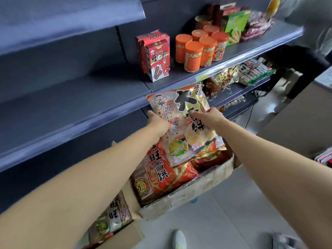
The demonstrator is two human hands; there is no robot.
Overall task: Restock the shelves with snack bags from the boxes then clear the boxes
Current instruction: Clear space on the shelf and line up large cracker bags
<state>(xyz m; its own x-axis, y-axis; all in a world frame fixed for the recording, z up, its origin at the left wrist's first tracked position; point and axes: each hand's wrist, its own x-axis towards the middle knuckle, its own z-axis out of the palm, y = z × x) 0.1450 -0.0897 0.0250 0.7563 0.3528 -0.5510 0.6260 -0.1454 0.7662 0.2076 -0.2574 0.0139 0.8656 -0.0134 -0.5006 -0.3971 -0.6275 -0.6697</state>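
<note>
Both hands grip snack bags, lifted clear above the open cardboard box (188, 193). The left hand (158, 123) clasps the pale snack bag (167, 112); the right hand (210, 117) clasps the black-lettered bag (190, 103) overlapping it. Both bags sit just in front of the grey shelf edge (89, 115), above the box.

Judgement: the bags should be slid flat onto the bare shelf left of the red cartons (156, 56), faces outward, one at a time to avoid slippage.

The box holds several red snack bags (158, 169) and appears well filled. A second box (115, 230), nearer than the first, also holds bags.
</note>
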